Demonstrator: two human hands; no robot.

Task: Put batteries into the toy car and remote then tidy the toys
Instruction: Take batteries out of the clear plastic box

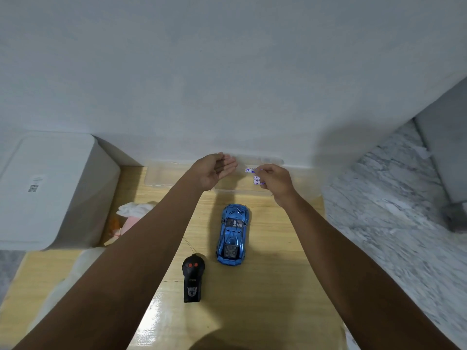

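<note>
A shiny blue toy car [233,234] stands on the wooden table, nose toward me. The black remote [193,277] with two red buttons lies to its left, its thin antenna wire pointing away. Above the far edge of the table my right hand [274,181] pinches white batteries [254,176] with blue print; at least two show. My left hand [216,171] hovers just left of them, palm up and fingers relaxed, holding nothing. Both hands are over a clear plastic tray [161,173] that lies against the wall.
A white lidded box [48,188] stands at the left. Soft toys in white, pink and orange [131,218] lie between the box and my left forearm. A marble surface [394,198] runs along the right of the wooden table [273,286]. The wall is close behind.
</note>
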